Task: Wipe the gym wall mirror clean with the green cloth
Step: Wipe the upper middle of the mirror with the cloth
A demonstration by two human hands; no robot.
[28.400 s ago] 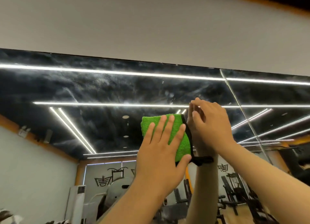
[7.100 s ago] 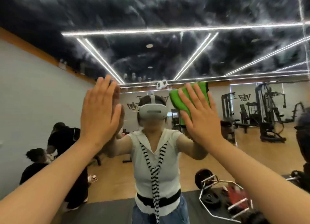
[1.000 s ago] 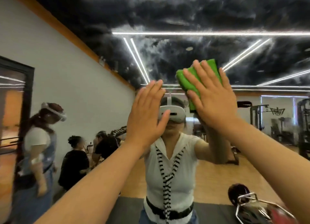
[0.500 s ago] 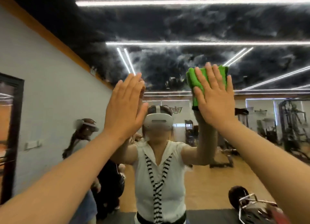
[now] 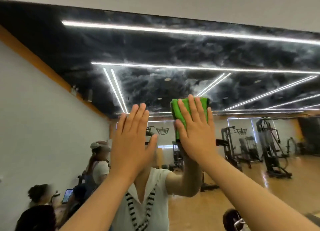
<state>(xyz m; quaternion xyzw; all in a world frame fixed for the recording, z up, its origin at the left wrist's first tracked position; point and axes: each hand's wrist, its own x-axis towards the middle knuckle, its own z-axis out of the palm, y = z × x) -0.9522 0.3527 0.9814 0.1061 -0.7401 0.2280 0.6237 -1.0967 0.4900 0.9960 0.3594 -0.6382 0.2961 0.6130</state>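
The wall mirror (image 5: 173, 49) fills most of the view, its upper glass covered in cloudy smears. A folded green cloth (image 5: 181, 112) is pressed flat against the glass under my right hand (image 5: 195, 132), whose fingers are spread over it. My left hand (image 5: 132, 140) rests flat on the glass just left of the cloth, fingers together, holding nothing. The lower part of the cloth is hidden behind my right palm.
The mirror's top edge meets a pale wall (image 5: 190, 0) above. Reflected in the glass are my own body in a white top, several people at lower left (image 5: 97, 161), gym machines (image 5: 270, 144) at right and a wooden floor.
The view has tilted upward, so the mirror's top edge and the wall above now show. Both hands stay flat on the glass, with the left one closer to the cloth.
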